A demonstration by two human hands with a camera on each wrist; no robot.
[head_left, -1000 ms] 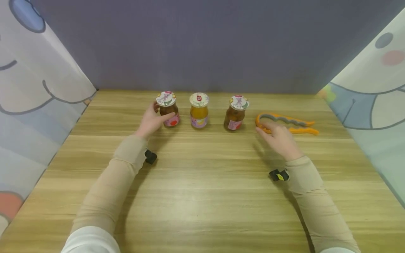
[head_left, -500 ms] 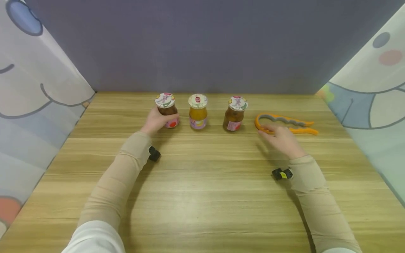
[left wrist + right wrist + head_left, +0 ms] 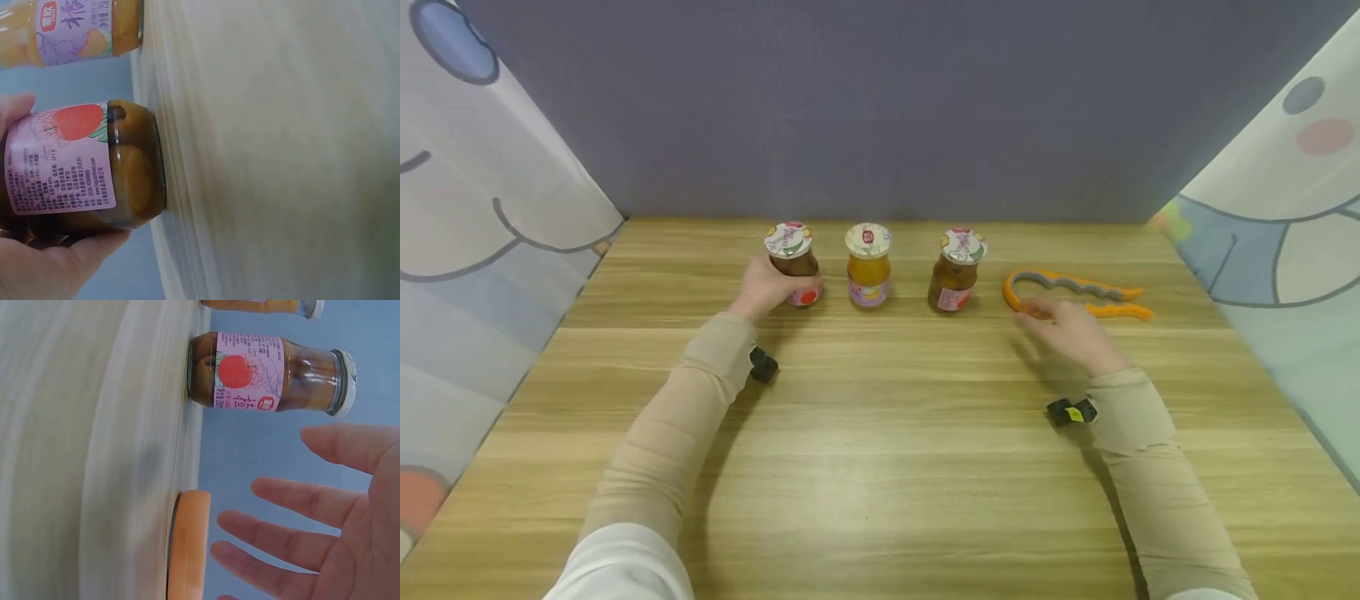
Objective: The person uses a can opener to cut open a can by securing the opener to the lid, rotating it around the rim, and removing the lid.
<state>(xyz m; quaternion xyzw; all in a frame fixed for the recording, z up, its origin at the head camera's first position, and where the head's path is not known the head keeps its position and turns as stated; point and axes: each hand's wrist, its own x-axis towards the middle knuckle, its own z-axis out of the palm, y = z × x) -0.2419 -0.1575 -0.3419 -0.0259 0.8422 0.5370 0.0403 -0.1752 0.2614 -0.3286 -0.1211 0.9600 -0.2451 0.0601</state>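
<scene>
My left hand (image 3: pixel 765 287) grips the leftmost jar of brown fruit (image 3: pixel 793 263), thumb across its front. In the left wrist view this jar (image 3: pixel 62 159) has a pink label with a red fruit, and its base is at the tabletop. My right hand (image 3: pixel 1067 329) hovers by the rounded end of an orange jar opener (image 3: pixel 1116 311) with grey ridged inner edges. Seen from the right wrist, the fingers (image 3: pixel 281 534) are spread and hold nothing, with the orange opener (image 3: pixel 190 550) lying on the table beyond them.
A jar of yellow fruit (image 3: pixel 868 269) with a cream lid stands in the middle. Another brown fruit jar (image 3: pixel 953 279) stands between it and the opener. A dark grey panel (image 3: pixel 880 108) rises behind the wooden table (image 3: pixel 880 433), and cartoon-print cloths flank both sides.
My left hand has moved in and closed round the leftmost jar, its thumb now across the front. My right hand has drifted slightly right beside the opener.
</scene>
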